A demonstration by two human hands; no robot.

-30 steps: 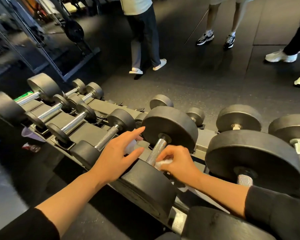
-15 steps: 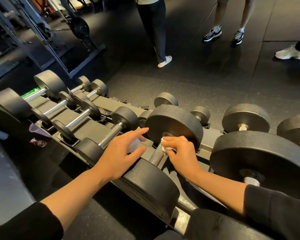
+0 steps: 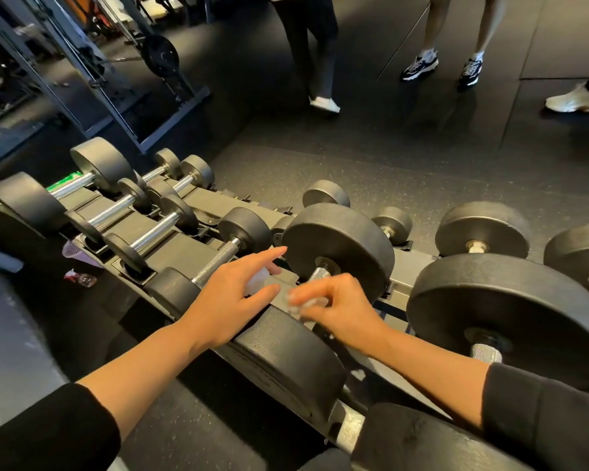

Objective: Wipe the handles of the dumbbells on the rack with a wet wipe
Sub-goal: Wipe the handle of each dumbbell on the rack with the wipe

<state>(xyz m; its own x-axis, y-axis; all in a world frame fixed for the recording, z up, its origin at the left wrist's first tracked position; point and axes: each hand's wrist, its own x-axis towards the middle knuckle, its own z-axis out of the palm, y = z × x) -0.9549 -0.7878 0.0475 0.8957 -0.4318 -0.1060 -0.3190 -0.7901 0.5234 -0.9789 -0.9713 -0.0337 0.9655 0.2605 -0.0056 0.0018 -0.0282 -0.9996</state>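
Both hands blur: right hand (image 3: 337,311) pinches the wet wipe (image 3: 305,304) hiding the handle (image 3: 318,274); left hand (image 3: 233,297) spread.

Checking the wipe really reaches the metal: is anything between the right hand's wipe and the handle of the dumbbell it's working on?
Nothing visible. The right hand holds the blurred white wipe against the handle, between the dumbbell's two weights. The left hand stays beside it, off the handle.
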